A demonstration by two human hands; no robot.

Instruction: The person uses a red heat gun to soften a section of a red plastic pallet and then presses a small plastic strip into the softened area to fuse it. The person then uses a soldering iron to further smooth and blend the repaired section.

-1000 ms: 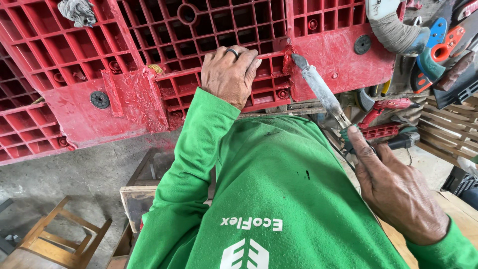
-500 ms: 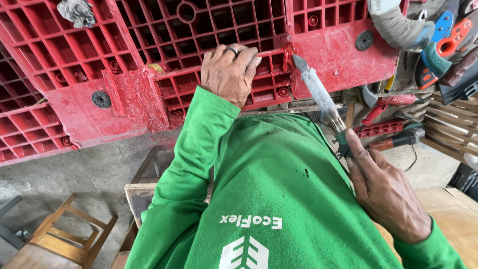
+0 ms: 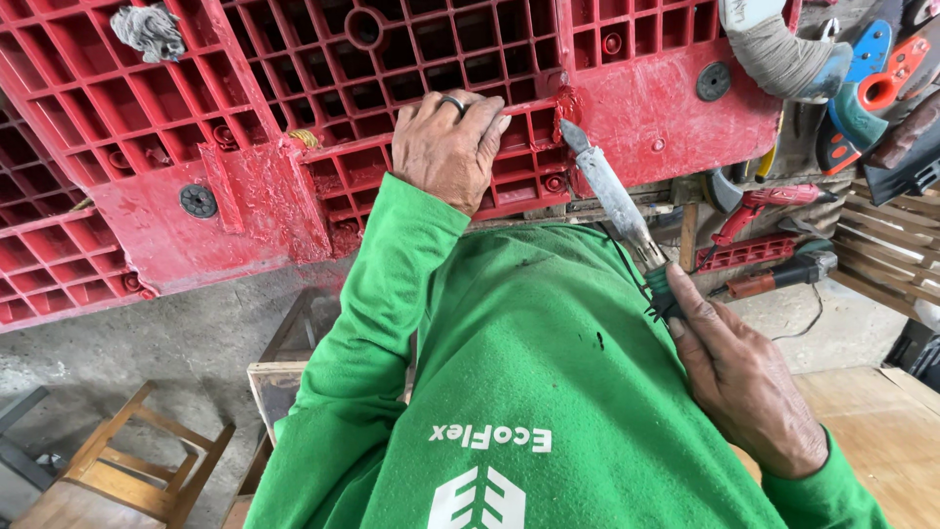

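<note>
Two hands up: left hand (image 3: pixel 448 147), right hand (image 3: pixel 749 382). One grey metal soldering iron (image 3: pixel 612 201), one red plastic grid pallet (image 3: pixel 323 108), one wooden stool (image 3: pixel 122 470), one grey rag (image 3: pixel 149 29).

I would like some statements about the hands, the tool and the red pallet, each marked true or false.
1. The left hand rests on the red plastic pallet. True.
2. The right hand holds a hammer. False: it holds a long soldering-iron-like tool by its handle.
3. The tool's tip is at the pallet's edge. True.
4. The left hand wears a ring. True.
5. The person wears a blue sleeve. False: the sleeve is green.
</note>
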